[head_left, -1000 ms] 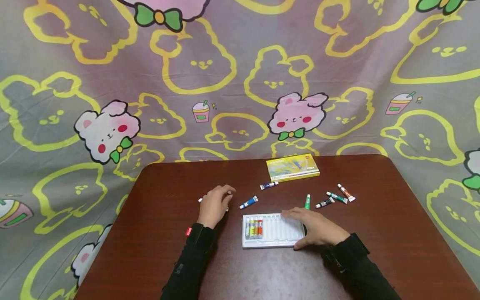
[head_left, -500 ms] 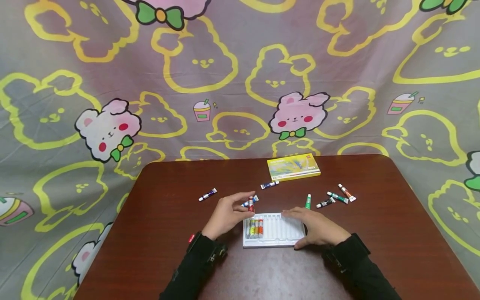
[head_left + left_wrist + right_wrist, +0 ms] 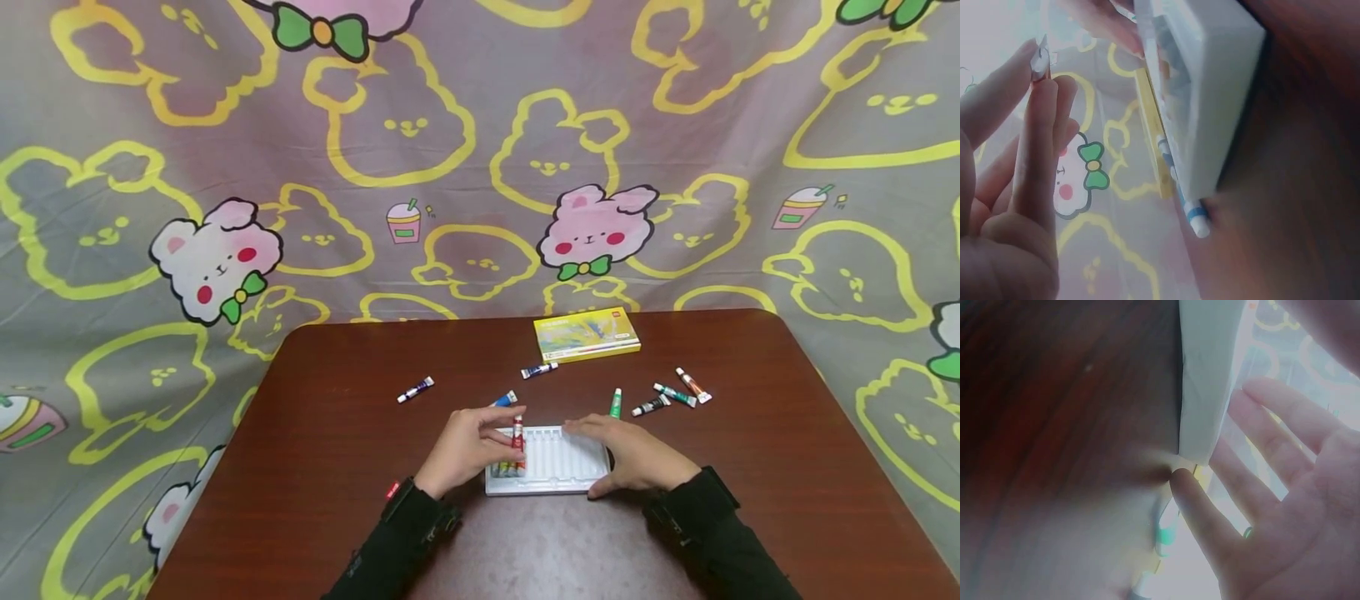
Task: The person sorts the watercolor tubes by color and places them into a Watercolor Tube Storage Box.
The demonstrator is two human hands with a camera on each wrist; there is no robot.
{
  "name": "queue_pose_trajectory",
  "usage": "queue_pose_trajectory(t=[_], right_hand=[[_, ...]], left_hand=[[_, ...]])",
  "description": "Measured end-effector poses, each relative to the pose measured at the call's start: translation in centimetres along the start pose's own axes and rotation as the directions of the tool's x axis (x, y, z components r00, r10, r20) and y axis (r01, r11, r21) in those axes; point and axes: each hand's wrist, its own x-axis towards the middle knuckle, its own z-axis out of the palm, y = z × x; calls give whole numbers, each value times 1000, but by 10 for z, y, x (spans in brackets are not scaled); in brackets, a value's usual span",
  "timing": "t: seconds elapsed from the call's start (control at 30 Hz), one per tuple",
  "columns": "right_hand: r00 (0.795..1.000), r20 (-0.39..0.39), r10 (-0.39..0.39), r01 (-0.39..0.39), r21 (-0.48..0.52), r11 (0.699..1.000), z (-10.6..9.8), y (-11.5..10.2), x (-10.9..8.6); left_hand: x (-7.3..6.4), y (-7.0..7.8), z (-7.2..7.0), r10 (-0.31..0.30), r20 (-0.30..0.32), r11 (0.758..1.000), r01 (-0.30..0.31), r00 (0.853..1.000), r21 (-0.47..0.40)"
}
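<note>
My left hand [image 3: 468, 450] pinches a red paint tube [image 3: 517, 433] with its cap end up, over the left part of the white tray [image 3: 562, 458]. In the left wrist view, the tube [image 3: 1040, 62] shows end-on between thumb and fingertips. Several paint tubes [image 3: 504, 471] lie side by side in the tray's left slots, partly covered by the left hand. My right hand [image 3: 633, 454] rests at the tray's right end, thumb at the near corner and index finger along the far edge. Its fingers look spread and fairly straight against the tray side [image 3: 1207, 381] in the right wrist view.
Beyond the tray lie a blue tube [image 3: 505, 399], a dark blue tube [image 3: 540, 369] and a purple tube [image 3: 416, 389]. To the right are green [image 3: 616, 403], black [image 3: 650, 406], teal [image 3: 675, 395] and brownish-red [image 3: 693, 385] tubes. A yellow box [image 3: 587, 335] sits at the table's far edge.
My left hand has come from the far left with the red tube, moving right and toward me until over the tray. The right hand and tray have stayed in place.
</note>
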Motion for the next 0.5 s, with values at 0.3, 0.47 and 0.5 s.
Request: queue_pose_trajectory(t=[0.3, 0.47, 0.5], right_hand=[[1000, -8, -5, 5, 5, 1000, 1, 2, -1], [1000, -3, 2, -2, 5, 1000, 0, 3, 0], [1000, -4, -1, 1, 7, 1000, 1, 3, 0]], left_hand=[[1, 0, 8, 54, -34, 990, -49, 998, 130], [3, 1, 19, 77, -42, 960, -62, 996, 274], [3, 2, 21, 85, -38, 945, -68, 996, 320]])
